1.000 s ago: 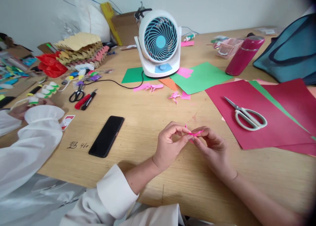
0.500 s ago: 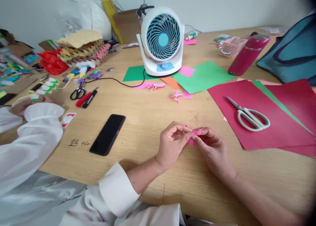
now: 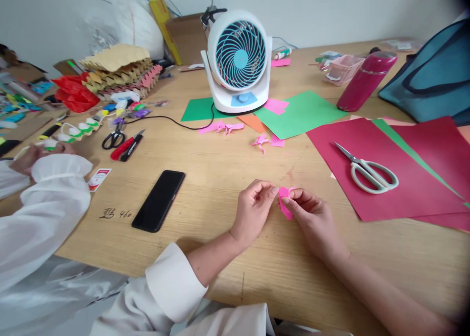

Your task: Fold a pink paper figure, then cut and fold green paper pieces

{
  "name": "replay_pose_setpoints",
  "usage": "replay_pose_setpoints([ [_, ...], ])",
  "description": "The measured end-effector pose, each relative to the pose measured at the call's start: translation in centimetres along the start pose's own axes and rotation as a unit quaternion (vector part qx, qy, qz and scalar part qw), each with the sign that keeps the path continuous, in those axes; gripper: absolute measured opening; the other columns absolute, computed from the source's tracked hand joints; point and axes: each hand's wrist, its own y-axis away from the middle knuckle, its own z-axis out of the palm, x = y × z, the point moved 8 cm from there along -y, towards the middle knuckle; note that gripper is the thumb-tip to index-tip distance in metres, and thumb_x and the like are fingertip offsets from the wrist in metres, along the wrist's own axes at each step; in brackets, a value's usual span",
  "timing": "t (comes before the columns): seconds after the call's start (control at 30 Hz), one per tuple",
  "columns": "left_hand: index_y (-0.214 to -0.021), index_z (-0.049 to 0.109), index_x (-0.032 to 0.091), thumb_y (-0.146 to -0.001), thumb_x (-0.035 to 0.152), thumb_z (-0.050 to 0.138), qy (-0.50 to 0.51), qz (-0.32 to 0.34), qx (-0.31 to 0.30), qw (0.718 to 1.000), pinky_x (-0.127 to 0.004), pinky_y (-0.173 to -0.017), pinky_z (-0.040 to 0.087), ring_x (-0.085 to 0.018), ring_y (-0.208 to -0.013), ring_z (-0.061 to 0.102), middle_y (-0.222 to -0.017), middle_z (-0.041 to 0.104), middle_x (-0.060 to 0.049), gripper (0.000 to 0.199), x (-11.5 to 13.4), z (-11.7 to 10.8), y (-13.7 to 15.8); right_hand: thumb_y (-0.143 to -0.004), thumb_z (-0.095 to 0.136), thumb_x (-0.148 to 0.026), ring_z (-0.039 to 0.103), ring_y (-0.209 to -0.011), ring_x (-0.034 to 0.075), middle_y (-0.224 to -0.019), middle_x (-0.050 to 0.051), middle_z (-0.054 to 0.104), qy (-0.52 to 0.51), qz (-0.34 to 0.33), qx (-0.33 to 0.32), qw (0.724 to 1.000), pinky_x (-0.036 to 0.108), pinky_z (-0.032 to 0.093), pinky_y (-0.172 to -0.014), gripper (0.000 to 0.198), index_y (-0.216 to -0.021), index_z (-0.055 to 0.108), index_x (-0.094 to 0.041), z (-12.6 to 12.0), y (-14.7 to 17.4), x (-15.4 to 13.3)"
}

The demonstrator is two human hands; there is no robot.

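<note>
A small folded piece of bright pink paper [image 3: 285, 206] is pinched between the thumb and fingers of my right hand [image 3: 314, 216]. Its broad strip faces up, and part of it lies behind my fingers. Just left of the paper, my left hand [image 3: 253, 206] is closed in a pinch, thumb against forefinger. Whether those tips hold an edge of the paper or some tiny bit is too small to tell. Both hands are above the wooden table [image 3: 227, 184]. Beyond them lie a crumpled pink paper figure [image 3: 260, 141] and more pink paper pieces [image 3: 229, 128].
Scissors [image 3: 367, 169] rest on red paper sheets [image 3: 396, 201] at right. A black phone [image 3: 159, 200] lies left of my hands. The white fan [image 3: 240, 59] stands behind green paper [image 3: 306, 113], with a magenta bottle [image 3: 367, 81] farther right. A co-worker's white sleeve [image 3: 55, 194] occupies the left.
The pink paper has turned so its broad strip shows. My left fingertips have drawn slightly leftward, while my right hand keeps hold of the paper.
</note>
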Motion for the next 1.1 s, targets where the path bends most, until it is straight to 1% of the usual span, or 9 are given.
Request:
replay_pose_setpoints([
  [0.17, -0.105, 0.064, 0.020, -0.090, 0.039, 0.063, -0.015, -0.012, 0.022, 1.000, -0.026, -0.080, 0.045, -0.014, -0.085, 0.057, -0.097, 0.063, -0.004, 0.024, 0.1, -0.9, -0.6, -0.075, 0.082, -0.036, 0.048, -0.064, 0.008, -0.073, -0.001, 0.060, -0.018, 0.034, 0.004, 0.999, 0.020, 0.038, -0.059, 0.022, -0.076, 0.068, -0.019, -0.4, -0.1, 0.5],
  [0.3, -0.118, 0.058, 0.020, -0.081, 0.036, 0.074, 0.015, -0.062, -0.018, 0.998, -0.025, -0.077, 0.046, -0.013, -0.086, 0.058, -0.106, 0.063, -0.005, 0.043, -0.1, -0.2, -0.8, -0.075, 0.082, -0.037, 0.043, -0.059, 0.007, -0.069, -0.003, 0.057, -0.016, 0.041, -0.006, 0.999, 0.019, 0.034, -0.054, 0.023, -0.077, 0.068, -0.019, -0.2, -0.2, 0.6],
  [0.37, -0.109, 0.062, 0.018, -0.079, 0.035, 0.075, 0.023, -0.077, -0.055, 0.995, -0.026, -0.076, 0.046, -0.013, -0.083, 0.058, -0.099, 0.065, -0.004, 0.037, -0.3, 0.3, -0.8, -0.076, 0.081, -0.038, 0.042, -0.058, 0.007, -0.067, -0.003, 0.056, 0.001, 0.035, -0.013, 0.999, 0.020, 0.034, -0.054, 0.023, -0.077, 0.068, -0.019, 0.0, -0.1, 0.5],
  [0.47, -0.089, 0.065, 0.016, -0.079, 0.035, 0.075, 0.032, -0.074, -0.095, 0.992, -0.026, -0.070, 0.045, -0.012, -0.073, 0.057, -0.084, 0.065, -0.002, 0.023, -0.4, 0.8, -0.8, -0.075, 0.082, -0.037, 0.048, -0.064, 0.009, -0.073, -0.001, 0.061, 0.032, 0.009, -0.025, 0.999, 0.021, 0.040, -0.059, 0.022, -0.077, 0.070, -0.020, 0.3, 0.0, 0.1],
  [0.6, -0.071, 0.063, 0.016, -0.075, 0.030, 0.078, -0.034, 0.004, -0.096, 0.995, -0.027, -0.070, 0.043, -0.013, -0.074, 0.056, -0.076, 0.061, -0.001, 0.021, 0.9, 0.2, -1.5, -0.073, 0.084, -0.035, 0.055, -0.072, 0.011, -0.078, -0.001, 0.063, 0.047, -0.033, -0.033, 0.998, 0.023, 0.045, -0.068, 0.020, -0.079, 0.071, -0.022, 0.3, 0.0, -0.3],
  [0.7, -0.069, 0.064, 0.016, -0.075, 0.026, 0.078, -0.092, 0.043, -0.107, 0.989, -0.027, -0.074, 0.042, -0.014, -0.079, 0.056, -0.077, 0.061, -0.001, 0.018, 1.8, 0.1, -1.7, -0.075, 0.082, -0.033, 0.057, -0.075, 0.013, -0.079, 0.000, 0.065, 0.068, -0.052, -0.047, 0.995, 0.024, 0.047, -0.072, 0.017, -0.081, 0.071, -0.022, 0.3, 0.0, -0.3],
  [0.83, -0.070, 0.062, 0.015, -0.076, 0.028, 0.076, -0.081, -0.020, -0.124, 0.989, -0.026, -0.071, 0.041, -0.012, -0.071, 0.054, -0.072, 0.061, 0.001, 0.020, 1.0, 0.2, -1.5, -0.079, 0.079, -0.030, 0.060, -0.081, 0.014, -0.087, 0.001, 0.066, 0.077, -0.080, -0.058, 0.992, 0.025, 0.048, -0.075, 0.018, -0.091, 0.067, -0.024, 0.4, 0.1, -0.5],
  [0.93, -0.069, 0.058, 0.015, -0.076, 0.033, 0.076, -0.005, -0.084, -0.127, 0.988, -0.024, -0.065, 0.038, -0.010, -0.066, 0.049, -0.068, 0.057, 0.002, 0.027, -0.2, 0.4, -1.2, -0.084, 0.075, -0.026, 0.057, -0.080, 0.012, -0.087, -0.002, 0.062, 0.078, -0.117, -0.053, 0.989, 0.024, 0.048, -0.074, 0.022, -0.099, 0.059, -0.027, 0.4, 0.5, -1.3],
  [1.1, -0.067, 0.054, 0.014, -0.072, 0.039, 0.080, 0.118, -0.147, -0.140, 0.972, -0.022, -0.063, 0.035, -0.007, -0.061, 0.045, -0.064, 0.052, 0.005, 0.036, -1.3, 1.3, -0.6, -0.089, 0.069, -0.024, 0.054, -0.079, 0.013, -0.084, -0.002, 0.056, 0.128, -0.155, -0.063, 0.978, 0.026, 0.046, -0.073, 0.014, -0.094, 0.056, -0.026, 0.6, 1.3, -2.5],
])
